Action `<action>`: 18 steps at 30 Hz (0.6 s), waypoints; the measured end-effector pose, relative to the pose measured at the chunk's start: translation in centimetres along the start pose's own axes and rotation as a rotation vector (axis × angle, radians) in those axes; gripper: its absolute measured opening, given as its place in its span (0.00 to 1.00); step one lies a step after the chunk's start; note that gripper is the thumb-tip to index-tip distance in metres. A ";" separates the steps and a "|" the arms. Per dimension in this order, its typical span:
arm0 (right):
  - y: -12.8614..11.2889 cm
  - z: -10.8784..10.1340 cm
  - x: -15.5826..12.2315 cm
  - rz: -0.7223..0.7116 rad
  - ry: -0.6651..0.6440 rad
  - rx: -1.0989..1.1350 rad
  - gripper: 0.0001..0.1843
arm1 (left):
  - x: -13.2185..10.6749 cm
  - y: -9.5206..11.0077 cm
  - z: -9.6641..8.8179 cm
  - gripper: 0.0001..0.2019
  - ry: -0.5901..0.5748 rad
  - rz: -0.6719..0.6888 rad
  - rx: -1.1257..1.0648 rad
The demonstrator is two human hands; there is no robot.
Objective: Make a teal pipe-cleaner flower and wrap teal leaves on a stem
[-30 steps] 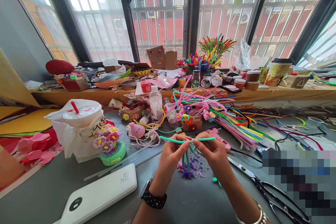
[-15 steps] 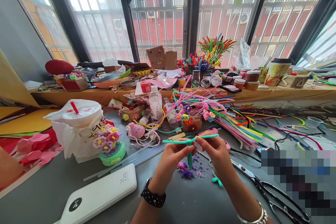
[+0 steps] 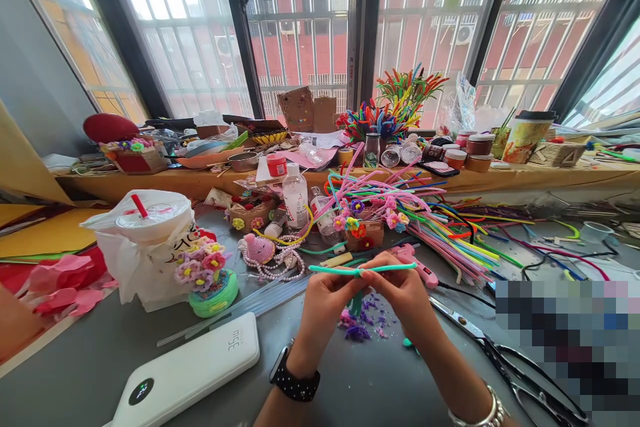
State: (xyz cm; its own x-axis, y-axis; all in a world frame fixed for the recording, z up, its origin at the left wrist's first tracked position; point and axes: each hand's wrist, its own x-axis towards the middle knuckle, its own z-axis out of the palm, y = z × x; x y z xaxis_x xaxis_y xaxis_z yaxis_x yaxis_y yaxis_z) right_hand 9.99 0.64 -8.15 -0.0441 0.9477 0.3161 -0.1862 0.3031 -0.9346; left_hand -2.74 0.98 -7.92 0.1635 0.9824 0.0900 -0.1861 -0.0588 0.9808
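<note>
The held chenille stem (image 3: pixel 390 268) is showing mint green against the grey worktop (image 3: pixel 280 380). A watch strap (image 3: pixel 297 383) is displaying white polka dots on black, while a bracelet (image 3: pixel 493 411) is gleaming silver. Purple and pink are mingling in the fuzz clippings (image 3: pixel 357 333). The glue gun (image 3: pixel 425 273) is standing out in candy pink; the shears (image 3: pixel 481 336) are pairing silver with black. The power bank (image 3: pixel 200 367) is carrying plain white around a black display (image 3: pixel 141 391). Pink, white, yellow and green are streaking the heaped chenille stems (image 3: pixel 455 250). A bright green pot (image 3: pixel 215 298) is bearing lilac, pink and red flowers (image 3: pixel 200 268) with yellow centres. A straw (image 3: pixel 139 205) is adding red above a white bag (image 3: pixel 145 273).
</note>
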 end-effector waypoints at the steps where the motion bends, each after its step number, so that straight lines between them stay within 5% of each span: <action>1: 0.0 0.0 0.0 -0.010 0.012 -0.008 0.09 | 0.0 0.0 0.0 0.09 -0.008 -0.001 0.034; 9: 0.8 -0.5 0.1 0.016 0.190 -0.009 0.10 | 0.0 0.3 0.1 0.09 -0.201 0.019 0.305; 15: 0.4 -0.6 0.1 0.132 0.024 -0.019 0.10 | -0.1 -0.2 0.0 0.14 -0.203 0.019 0.298; 18: 0.2 -0.5 0.1 0.183 0.019 -0.057 0.11 | 0.1 -0.5 -0.1 0.14 -0.230 -0.086 0.241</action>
State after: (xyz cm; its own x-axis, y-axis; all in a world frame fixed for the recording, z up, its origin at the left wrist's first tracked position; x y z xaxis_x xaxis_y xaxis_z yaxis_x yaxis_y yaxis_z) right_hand 10.47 0.80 -8.36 -0.0533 0.9890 0.1378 -0.1210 0.1306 -0.9840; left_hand -2.76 1.09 -8.41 0.3878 0.9216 0.0152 0.0678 -0.0450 0.9967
